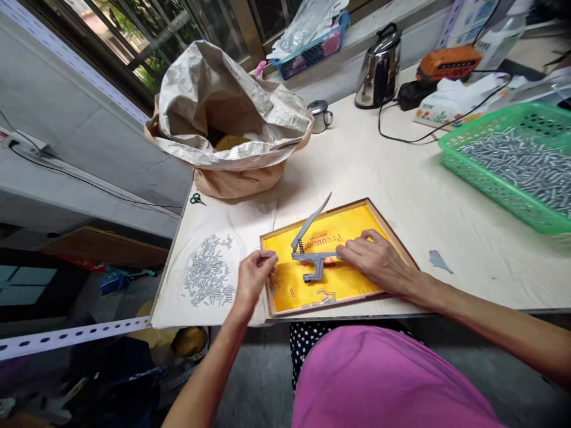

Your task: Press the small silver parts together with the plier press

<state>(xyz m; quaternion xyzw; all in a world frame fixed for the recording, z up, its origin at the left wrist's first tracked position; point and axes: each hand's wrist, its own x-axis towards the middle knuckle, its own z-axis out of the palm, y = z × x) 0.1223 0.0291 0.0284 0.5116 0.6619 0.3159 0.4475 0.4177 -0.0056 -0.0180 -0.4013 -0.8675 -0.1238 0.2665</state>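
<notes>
In the head view a grey spring-levered hand tool [316, 261] stands over a shallow yellow-lined tray [352, 223], its long lever raised. My right hand [372, 257] is closed around the tool's right end, which the fingers hide. At the tray's left edge, my left hand [257, 270] has thumb and fingertips pinched together; whatever is between them is too small to make out. Several small metal pins [328, 295] lie loose along the tray's near side, and a few more sit under my left hand. Left of the tray spreads a pile of similar metal pins [209, 273].
A large open paper sack [241, 178] stands behind the tray. Green scissors [197, 199] lie at the table's left edge. On the right is a green basket [499, 193] of metal pins. Farther back are a lidded metal cup [319, 116], a kettle [379, 68] and a black cord [413, 141].
</notes>
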